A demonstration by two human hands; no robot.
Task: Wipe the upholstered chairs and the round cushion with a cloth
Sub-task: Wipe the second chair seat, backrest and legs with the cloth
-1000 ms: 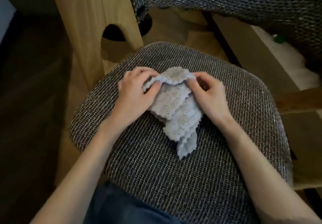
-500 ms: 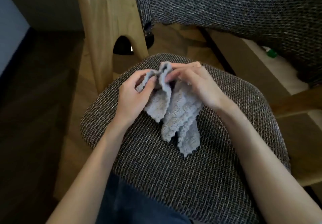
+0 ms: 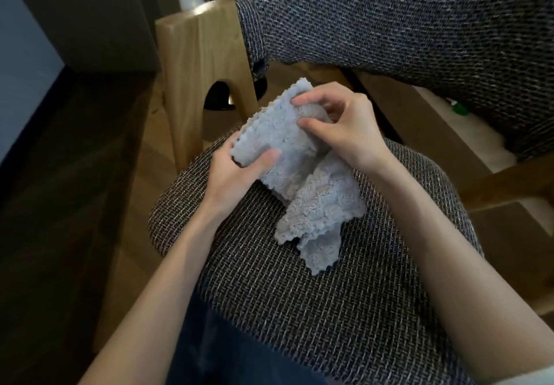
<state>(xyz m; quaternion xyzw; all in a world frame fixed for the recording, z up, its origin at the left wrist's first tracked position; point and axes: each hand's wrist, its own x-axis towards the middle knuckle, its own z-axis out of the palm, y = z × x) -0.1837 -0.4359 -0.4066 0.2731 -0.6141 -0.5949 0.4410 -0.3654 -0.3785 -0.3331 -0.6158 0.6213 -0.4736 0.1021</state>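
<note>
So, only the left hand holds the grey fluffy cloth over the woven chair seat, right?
No, both hands hold it: the head view shows the left hand and the right hand gripping the grey fluffy cloth over the woven chair seat.

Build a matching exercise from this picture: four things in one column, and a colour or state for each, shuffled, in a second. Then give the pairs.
1 cloth
2 left hand
3 right hand
4 chair seat

A dark woven fabric, under the cloth
B thumb pressed on the cloth's lower left corner
C pale grey, fluffy, partly folded
D fingertips pinching the cloth's upper edge

Pairs: 1-C, 2-B, 3-D, 4-A
</note>
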